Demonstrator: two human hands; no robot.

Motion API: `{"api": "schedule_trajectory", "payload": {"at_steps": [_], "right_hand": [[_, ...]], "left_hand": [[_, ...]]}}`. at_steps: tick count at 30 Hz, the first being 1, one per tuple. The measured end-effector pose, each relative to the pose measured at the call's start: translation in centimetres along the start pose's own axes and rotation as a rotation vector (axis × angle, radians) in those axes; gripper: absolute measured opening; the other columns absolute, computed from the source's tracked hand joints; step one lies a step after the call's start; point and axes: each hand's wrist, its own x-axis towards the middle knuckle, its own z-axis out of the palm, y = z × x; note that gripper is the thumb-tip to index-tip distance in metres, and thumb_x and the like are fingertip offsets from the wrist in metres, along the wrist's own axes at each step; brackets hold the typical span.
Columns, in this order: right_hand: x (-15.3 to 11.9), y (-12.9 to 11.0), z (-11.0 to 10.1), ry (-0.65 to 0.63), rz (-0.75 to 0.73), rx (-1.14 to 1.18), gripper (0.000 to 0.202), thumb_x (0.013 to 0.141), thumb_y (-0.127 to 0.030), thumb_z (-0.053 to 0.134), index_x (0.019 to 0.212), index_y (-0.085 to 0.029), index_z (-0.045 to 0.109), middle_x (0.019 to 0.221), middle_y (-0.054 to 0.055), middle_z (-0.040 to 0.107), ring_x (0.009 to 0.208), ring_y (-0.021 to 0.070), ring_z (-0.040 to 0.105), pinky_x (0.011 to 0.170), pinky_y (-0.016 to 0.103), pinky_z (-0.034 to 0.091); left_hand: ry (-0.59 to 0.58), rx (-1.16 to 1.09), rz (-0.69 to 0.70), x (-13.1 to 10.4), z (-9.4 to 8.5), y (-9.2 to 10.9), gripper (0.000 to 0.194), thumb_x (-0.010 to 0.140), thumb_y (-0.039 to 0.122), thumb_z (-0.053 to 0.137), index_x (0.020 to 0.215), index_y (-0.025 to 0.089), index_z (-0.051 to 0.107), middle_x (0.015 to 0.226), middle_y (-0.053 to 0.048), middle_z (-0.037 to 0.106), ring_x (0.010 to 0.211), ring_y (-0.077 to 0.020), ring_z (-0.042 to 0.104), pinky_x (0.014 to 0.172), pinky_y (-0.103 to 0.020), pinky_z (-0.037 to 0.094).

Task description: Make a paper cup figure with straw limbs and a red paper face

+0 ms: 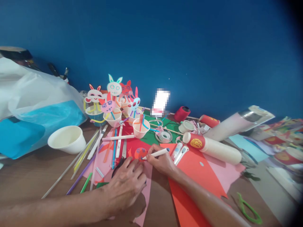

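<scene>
In my right hand (162,160) is a white marker (159,153) with a dark end, its tip touching the right side of an orange-red paper face cutout (139,153). Blue eyes are drawn on this cutout, which lies over red paper. My left hand (129,179) is closed, its bent fingertips on the cutout's lower edge; the thumb is hidden. Black scissor handles (117,167) show partly beneath that hand. Pink paper (147,189) lies between my hands, and an orange sheet (189,176) spreads under my right forearm.
Paper cups with animal figures (113,118) stand at the back. Straws (82,172) and markers (118,137) lie left of centre, near a white bowl (67,138). To the right are a cutter (181,154), a cardboard tube (222,151) and a green looped tool (248,209).
</scene>
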Motion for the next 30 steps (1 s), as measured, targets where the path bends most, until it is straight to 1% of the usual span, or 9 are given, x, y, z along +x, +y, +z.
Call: {"api": "schedule_trajectory", "payload": {"at_steps": [8, 13, 22, 30], "right_hand": [[0.0, 0.32, 0.07, -0.006, 0.008, -0.001, 0.01, 0.072, -0.018, 0.054, 0.065, -0.019, 0.047, 0.056, -0.006, 0.048, 0.052, 0.0096, 0.043, 0.046, 0.019, 0.031], [0.06, 0.38, 0.13, -0.005, 0.002, 0.017, 0.009, 0.072, -0.018, 0.055, 0.065, -0.019, 0.048, 0.056, -0.006, 0.048, 0.051, 0.009, 0.043, 0.046, 0.019, 0.031], [0.01, 0.12, 0.15, 0.001, 0.021, 0.03, 0.009, 0.071, -0.018, 0.054, 0.064, -0.019, 0.048, 0.055, -0.006, 0.049, 0.051, 0.0092, 0.043, 0.046, 0.019, 0.032], [0.27, 0.22, -0.03, -0.01, 0.034, 0.045, 0.009, 0.07, -0.018, 0.054, 0.064, -0.019, 0.047, 0.055, -0.006, 0.048, 0.05, 0.0087, 0.042, 0.045, 0.018, 0.03]], "left_hand": [[-0.006, -0.011, -0.001, 0.0, 0.14, -0.07, 0.015, 0.086, 0.028, 0.053, 0.089, 0.016, 0.061, 0.103, -0.011, 0.064, 0.101, -0.027, 0.054, 0.096, -0.046, 0.025], [0.007, -0.001, 0.0, 0.03, 0.02, -0.07, 0.015, 0.085, 0.029, 0.053, 0.087, 0.016, 0.061, 0.102, -0.01, 0.064, 0.101, -0.0273, 0.055, 0.094, -0.046, 0.027], [0.006, 0.012, 0.002, -0.12, 0.4, -0.06, 0.017, 0.086, 0.03, 0.052, 0.089, 0.016, 0.061, 0.105, -0.011, 0.064, 0.102, -0.0286, 0.054, 0.096, -0.047, 0.024], [-0.006, 0.003, 0.013, 0.07, 0.09, -0.12, 0.018, 0.086, 0.03, 0.051, 0.088, 0.016, 0.061, 0.106, -0.012, 0.063, 0.103, -0.028, 0.053, 0.094, -0.046, 0.026]]}}
